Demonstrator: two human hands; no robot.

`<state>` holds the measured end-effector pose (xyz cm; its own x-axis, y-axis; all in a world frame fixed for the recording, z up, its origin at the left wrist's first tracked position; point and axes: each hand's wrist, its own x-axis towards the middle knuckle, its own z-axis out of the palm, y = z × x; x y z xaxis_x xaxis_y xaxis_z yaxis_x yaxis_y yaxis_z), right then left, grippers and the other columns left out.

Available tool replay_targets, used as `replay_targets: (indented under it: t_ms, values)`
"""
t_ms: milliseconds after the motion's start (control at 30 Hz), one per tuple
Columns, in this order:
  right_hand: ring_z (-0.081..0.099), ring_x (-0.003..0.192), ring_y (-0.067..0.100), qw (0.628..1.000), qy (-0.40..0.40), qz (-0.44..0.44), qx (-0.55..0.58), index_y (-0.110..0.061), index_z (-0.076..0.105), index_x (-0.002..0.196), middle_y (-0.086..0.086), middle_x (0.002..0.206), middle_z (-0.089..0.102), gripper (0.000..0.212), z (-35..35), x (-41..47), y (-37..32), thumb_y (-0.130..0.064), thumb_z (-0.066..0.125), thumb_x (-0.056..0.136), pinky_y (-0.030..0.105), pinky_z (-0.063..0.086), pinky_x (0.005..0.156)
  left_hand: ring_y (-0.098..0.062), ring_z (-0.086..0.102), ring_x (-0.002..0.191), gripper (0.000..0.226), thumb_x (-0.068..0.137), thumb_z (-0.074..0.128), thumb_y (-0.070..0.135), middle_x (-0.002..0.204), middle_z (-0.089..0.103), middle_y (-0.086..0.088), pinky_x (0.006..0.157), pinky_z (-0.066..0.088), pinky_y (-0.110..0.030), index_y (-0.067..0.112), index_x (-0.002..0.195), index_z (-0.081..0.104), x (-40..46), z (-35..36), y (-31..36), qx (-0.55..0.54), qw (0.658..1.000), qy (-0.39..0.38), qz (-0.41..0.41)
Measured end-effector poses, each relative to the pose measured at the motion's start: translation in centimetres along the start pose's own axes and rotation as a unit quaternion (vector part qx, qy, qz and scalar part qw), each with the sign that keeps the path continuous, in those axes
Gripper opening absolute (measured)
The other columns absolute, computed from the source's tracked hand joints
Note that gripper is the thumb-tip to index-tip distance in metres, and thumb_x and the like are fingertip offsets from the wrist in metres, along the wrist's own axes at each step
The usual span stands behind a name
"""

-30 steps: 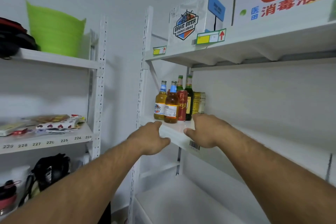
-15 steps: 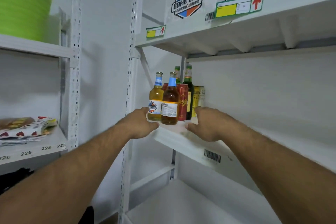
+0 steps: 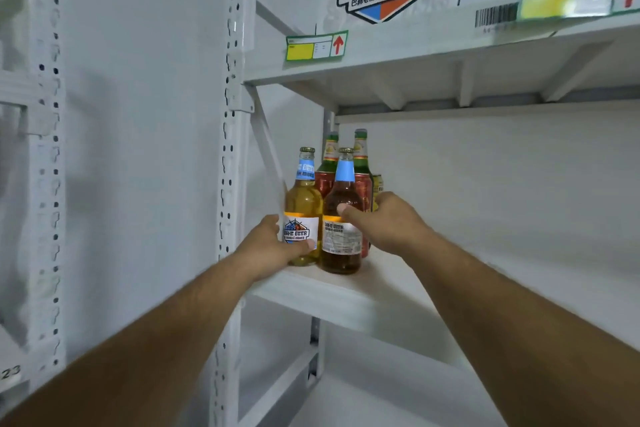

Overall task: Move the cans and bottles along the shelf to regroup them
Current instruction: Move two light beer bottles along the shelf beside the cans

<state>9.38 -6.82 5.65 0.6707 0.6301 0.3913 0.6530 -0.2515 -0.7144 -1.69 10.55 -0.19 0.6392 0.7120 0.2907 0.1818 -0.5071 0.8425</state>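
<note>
My left hand (image 3: 273,246) has its grip wrapped round the pale beer bottle (image 3: 304,215) at the shelf (image 3: 346,291) 's left front corner, right hand (image 3: 381,222) curling onto the amber bottle (image 3: 341,236) beside it. I'd slide both low and slow; the cans (image 3: 362,191) sit touching behind.

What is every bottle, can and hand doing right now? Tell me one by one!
Left hand: wrapped round the yellow bottle's lower part.
Right hand: grip on the brown bottle, thumb on its front.
Yellow bottle: upright, capped, on the shelf.
Brown bottle: upright, capped, beside the yellow one.
Green bottles: upright, capped, behind.
Red cans: standing, mostly hidden.
Yellow can: standing, mostly hidden.
Shelf: holding them all at its left end.
</note>
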Motion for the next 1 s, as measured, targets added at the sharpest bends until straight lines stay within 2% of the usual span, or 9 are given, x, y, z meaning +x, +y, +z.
replay_targets:
  t_ms: [67, 133, 233, 367, 467, 633, 800, 867, 1000]
  values:
    - [0.058, 0.094, 0.02, 1.0, 0.013, 0.017, 0.012, -0.027, 0.055, 0.104, -0.003, 0.098, 0.06, 0.03, 1.0, 1.1, -0.4, -0.051, 0.066, 0.09, 0.023, 0.042, 0.051, -0.019, 0.068, 0.119, 0.069, 0.081, 0.088, 0.037, 0.135, 0.069, 0.001, 0.103, 0.055, -0.038, 0.025, 0.14, 0.055, 1.5, 0.4, -0.7, -0.027, 0.999, -0.022, 0.025]
    - [0.061, 0.096, 0.021, 0.999, 0.022, 0.018, 0.015, -0.028, 0.06, 0.106, -0.001, 0.104, 0.065, 0.031, 1.6, 2.0, -0.5, -0.051, 0.069, 0.088, 0.024, 0.045, 0.052, -0.017, 0.072, 0.107, 0.046, 0.083, 0.087, 0.027, 0.115, 0.075, 0.005, 0.09, 0.06, -0.031, 0.028, 0.123, 0.064, 2.4, 0.9, -1.0, -0.049, 0.997, -0.038, 0.053]
    - [0.065, 0.099, 0.024, 0.999, 0.026, 0.018, 0.029, -0.027, 0.065, 0.104, 0.0, 0.107, 0.069, 0.03, 2.4, 3.0, -0.4, -0.049, 0.073, 0.084, 0.026, 0.05, 0.053, -0.013, 0.071, 0.099, 0.05, 0.081, 0.089, 0.024, 0.111, 0.074, 0.004, 0.064, 0.056, -0.015, 0.023, 0.124, 0.062, 3.2, 1.4, -1.4, -0.078, 0.995, -0.028, 0.061]
    - [0.067, 0.099, 0.025, 0.997, 0.052, 0.035, 0.046, -0.026, 0.07, 0.107, 0.0, 0.104, 0.071, 0.042, 3.6, 4.1, 0.0, -0.052, 0.08, 0.075, 0.034, 0.058, 0.065, -0.018, 0.073, 0.104, 0.059, 0.075, 0.092, 0.03, 0.112, 0.076, 0.002, 0.083, 0.061, -0.03, 0.022, 0.127, 0.065, 4.5, 1.5, -2.1, -0.081, 0.995, -0.031, 0.056]
    - [0.067, 0.099, 0.024, 0.997, 0.058, 0.035, 0.032, -0.026, 0.069, 0.108, -0.001, 0.102, 0.071, 0.044, 4.0, 4.4, 0.3, -0.049, 0.083, 0.073, 0.033, 0.058, 0.065, -0.017, 0.073, 0.103, 0.057, 0.075, 0.092, 0.033, 0.112, 0.076, 0.004, 0.095, 0.06, -0.039, 0.024, 0.125, 0.066, 4.8, 1.4, -2.3, -0.079, 0.994, -0.043, 0.059]
    - [0.066, 0.098, 0.026, 0.995, 0.079, 0.049, 0.041, -0.024, 0.067, 0.104, 0.0, 0.1, 0.07, 0.042, 4.2, 4.6, 0.4, -0.045, 0.085, 0.072, 0.035, 0.058, 0.065, -0.016, 0.072, 0.102, 0.054, 0.074, 0.093, 0.03, 0.109, 0.076, 0.004, 0.095, 0.06, -0.041, 0.024, 0.12, 0.065, 4.6, 1.3, -2.3, -0.11, 0.992, -0.041, 0.05]
    - [0.063, 0.087, 0.018, 0.992, 0.108, 0.049, 0.049, -0.029, 0.056, 0.08, -0.007, 0.086, 0.064, 0.034, 4.0, 4.1, 0.5, -0.045, 0.085, 0.073, 0.028, 0.049, 0.064, -0.015, 0.071, 0.1, 0.053, 0.076, 0.092, 0.03, 0.109, 0.075, 0.005, 0.092, 0.06, -0.039, 0.025, 0.121, 0.064, 4.2, 1.1, -2.1, -0.129, 0.989, -0.046, 0.051]
    - [0.064, 0.086, 0.017, 0.989, 0.127, 0.053, 0.056, -0.025, 0.061, 0.085, -0.005, 0.086, 0.066, 0.035, 3.4, 3.7, 0.5, -0.047, 0.085, 0.072, 0.028, 0.05, 0.062, -0.016, 0.072, 0.099, 0.053, 0.074, 0.093, 0.029, 0.108, 0.076, 0.004, 0.091, 0.061, -0.038, 0.024, 0.119, 0.066, 4.1, 1.0, -2.2, -0.139, 0.987, -0.049, 0.059]
    - [0.069, 0.086, 0.018, 0.98, 0.172, 0.066, 0.071, -0.017, 0.065, 0.097, 0.001, 0.094, 0.07, 0.052, 1.3, 2.6, 0.2, -0.053, 0.085, 0.066, 0.037, 0.06, 0.076, -0.017, 0.074, 0.1, 0.054, 0.072, 0.095, 0.028, 0.108, 0.078, 0.003, 0.094, 0.061, -0.041, 0.023, 0.118, 0.069, 3.3, 1.1, -1.8, -0.166, 0.982, -0.057, 0.068]
